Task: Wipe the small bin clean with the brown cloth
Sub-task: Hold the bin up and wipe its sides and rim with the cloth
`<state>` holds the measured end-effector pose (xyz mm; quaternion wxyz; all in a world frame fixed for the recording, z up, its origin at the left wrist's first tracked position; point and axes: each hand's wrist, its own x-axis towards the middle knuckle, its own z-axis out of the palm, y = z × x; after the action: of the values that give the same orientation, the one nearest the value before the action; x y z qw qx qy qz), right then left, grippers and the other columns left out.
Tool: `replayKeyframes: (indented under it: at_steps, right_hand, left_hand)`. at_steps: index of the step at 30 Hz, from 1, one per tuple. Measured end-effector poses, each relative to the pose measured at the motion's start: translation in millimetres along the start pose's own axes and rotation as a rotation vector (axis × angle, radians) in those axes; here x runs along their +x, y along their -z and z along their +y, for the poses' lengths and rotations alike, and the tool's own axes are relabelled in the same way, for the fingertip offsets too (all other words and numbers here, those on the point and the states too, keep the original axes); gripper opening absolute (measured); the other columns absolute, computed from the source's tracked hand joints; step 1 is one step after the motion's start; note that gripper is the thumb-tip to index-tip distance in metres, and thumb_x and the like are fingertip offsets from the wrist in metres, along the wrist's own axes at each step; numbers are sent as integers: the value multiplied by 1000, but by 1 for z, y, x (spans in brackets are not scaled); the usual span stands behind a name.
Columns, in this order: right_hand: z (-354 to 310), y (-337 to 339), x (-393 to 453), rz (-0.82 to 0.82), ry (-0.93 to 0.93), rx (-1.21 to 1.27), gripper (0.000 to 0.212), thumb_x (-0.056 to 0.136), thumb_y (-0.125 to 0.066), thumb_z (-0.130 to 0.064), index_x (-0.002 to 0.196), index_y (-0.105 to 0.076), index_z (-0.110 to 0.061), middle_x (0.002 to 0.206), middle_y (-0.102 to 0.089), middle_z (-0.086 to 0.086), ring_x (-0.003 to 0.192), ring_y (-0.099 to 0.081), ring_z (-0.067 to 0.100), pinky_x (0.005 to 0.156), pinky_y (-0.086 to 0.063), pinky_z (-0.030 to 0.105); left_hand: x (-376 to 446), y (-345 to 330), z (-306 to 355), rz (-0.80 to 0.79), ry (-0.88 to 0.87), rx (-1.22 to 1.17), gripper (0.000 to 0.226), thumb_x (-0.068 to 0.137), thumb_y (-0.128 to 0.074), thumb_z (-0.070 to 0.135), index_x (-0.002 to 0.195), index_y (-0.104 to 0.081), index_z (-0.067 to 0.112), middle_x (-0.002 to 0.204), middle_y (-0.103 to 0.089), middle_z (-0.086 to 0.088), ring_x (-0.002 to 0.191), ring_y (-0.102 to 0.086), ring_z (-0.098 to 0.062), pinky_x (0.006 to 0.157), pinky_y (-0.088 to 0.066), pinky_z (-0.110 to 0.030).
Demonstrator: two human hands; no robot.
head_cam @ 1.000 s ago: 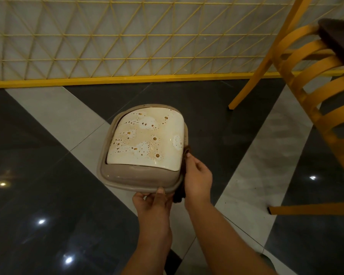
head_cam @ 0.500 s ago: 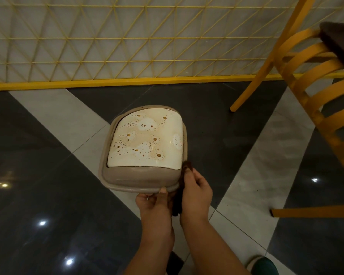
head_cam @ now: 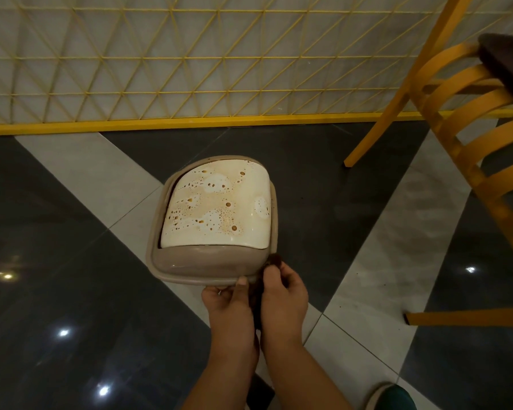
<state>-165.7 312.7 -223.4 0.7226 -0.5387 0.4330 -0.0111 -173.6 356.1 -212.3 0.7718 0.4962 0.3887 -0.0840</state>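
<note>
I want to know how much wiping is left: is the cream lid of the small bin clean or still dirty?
Dirty. The cream lid of the small bin carries brown spots and stains across most of its top.

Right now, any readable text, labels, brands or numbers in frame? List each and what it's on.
None readable.
small bin: no label, brand or number shows; the marks on its cream lid are brown stains, not print.
brown cloth, held by the right hand at the bin's rim: no tag visible.
left hand grips the rim's near edge; nothing printed there.
yellow chair, lattice screen and floor tiles: plain, no signs.
</note>
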Motion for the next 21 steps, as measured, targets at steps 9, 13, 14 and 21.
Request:
replayKeyframes:
  at_steps: [9,13,14,21]
  right_hand:
    - [-22,7,14,-175,-37,-112,17,91,-61,-27,92,-72,-15,83,-73,1,80,-68,15,72,-56,27]
    - [-6,9,-1,-207,-69,-174,12,88,-65,-26,85,-72,-17,82,-73,1,81,-69,16,73,-56,28]
    - [-10,8,3,-176,-77,-153,14,88,-64,-27,84,-72,-16,82,-73,3,80,-68,18,70,-55,28]
    - [-31,-2,25,-121,-154,-93,14,88,-62,-27,88,-67,-13,89,-67,6,83,-62,19,70,-51,31]
  left_hand:
    - [7,13,8,-43,-61,-122,24,95,-50,2,112,-44,18,112,-62,-21,94,-67,-26,82,-52,-33]
    - [16,40,27,-147,-29,-32,21,95,-49,3,112,-46,17,96,-69,-16,88,-68,-24,85,-51,-36]
    - [16,47,30,-189,-12,2,20,95,-49,4,110,-47,17,92,-71,-13,88,-68,-24,86,-50,-37]
    - [22,53,33,-60,-42,-36,12,94,-52,5,100,-52,16,88,-67,-12,84,-66,-26,90,-49,-44]
